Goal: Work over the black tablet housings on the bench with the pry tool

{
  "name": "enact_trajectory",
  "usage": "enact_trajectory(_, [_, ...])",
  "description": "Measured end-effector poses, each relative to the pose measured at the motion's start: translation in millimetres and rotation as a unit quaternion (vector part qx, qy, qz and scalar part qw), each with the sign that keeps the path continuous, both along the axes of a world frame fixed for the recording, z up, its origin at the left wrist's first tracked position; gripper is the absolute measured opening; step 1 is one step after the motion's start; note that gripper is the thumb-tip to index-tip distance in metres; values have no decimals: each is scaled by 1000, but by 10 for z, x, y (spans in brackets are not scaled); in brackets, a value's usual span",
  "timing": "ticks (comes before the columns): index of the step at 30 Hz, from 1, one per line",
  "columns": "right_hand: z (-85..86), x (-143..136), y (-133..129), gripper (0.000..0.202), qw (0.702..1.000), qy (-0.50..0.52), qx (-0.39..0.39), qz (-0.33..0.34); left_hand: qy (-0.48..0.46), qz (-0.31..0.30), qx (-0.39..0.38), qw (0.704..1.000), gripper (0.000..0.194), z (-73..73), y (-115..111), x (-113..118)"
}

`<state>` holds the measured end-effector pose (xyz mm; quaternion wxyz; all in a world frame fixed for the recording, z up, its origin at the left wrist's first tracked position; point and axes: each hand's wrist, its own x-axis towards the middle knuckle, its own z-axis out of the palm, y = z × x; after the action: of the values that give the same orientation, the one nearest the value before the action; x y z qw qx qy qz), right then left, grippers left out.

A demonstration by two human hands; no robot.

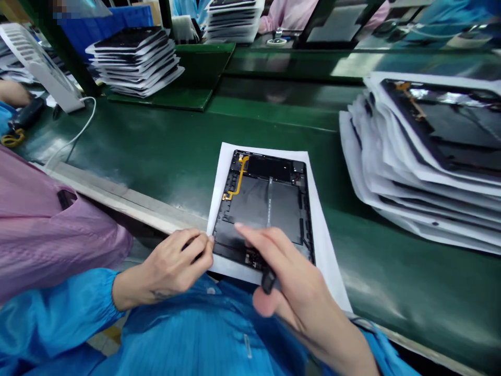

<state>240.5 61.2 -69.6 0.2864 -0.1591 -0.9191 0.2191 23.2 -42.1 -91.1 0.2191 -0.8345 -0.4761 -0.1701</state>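
Observation:
A black tablet housing point(254, 198) lies open side up on a white sheet point(329, 271) at the table's front edge. An orange flex cable point(241, 177) runs along its upper left, and a pale printed strip point(270, 201) runs down its middle. My left hand point(168, 263) is curled closed, fingertips at the housing's lower left edge. Above the housing's lower right is my right hand point(291, 274), its thumb and fingers closed around a short black object point(268, 280). The palm hides most of that object, so its kind is unclear. Part of a small circuit board point(252, 258) shows beneath the fingers.
On the right stands a tall stack of tablet housings interleaved with white sheets point(391, 183). Another stack point(135, 62) sits on a green board at the back left. A white fan-like device point(47, 73) trails a cable. A co-worker in pink point(58, 224) is at the left.

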Motion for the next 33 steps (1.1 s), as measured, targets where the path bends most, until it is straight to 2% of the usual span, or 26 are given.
enact_trajectory(3, [57,26,42,46,996,-25,83,-37,15,6,6,1000,18,10,-8,23])
enact_trajectory(6, [29,21,47,25,990,-41,132,-40,-54,1,-48,997,23,10,34,-57])
enact_trajectory(8, [11,14,43,26,990,-58,124,-22,-129,3,-113,985,34,16,94,-139])
enact_trajectory(10, [8,1,39,30,990,-76,121,-5,-186,-2,-180,966,53,21,165,-209])
enact_trajectory(13, [6,-32,29,37,986,-103,130,17,-212,-27,-246,945,68,4,259,-245])
enact_trajectory(19, [-79,-94,-5,39,991,-94,89,18,-198,-22,-240,950,63,-82,324,-173])
enact_trajectory(24, [-104,-118,-15,36,994,-89,68,18,-181,-24,-222,958,60,-79,325,-156])
enact_trajectory(28, [-86,-127,-13,29,993,-83,87,8,-176,-23,-208,962,61,-90,330,-151])
enact_trajectory(33, [-57,-135,-7,32,986,-117,118,19,-201,-28,-194,960,58,-151,348,-137])
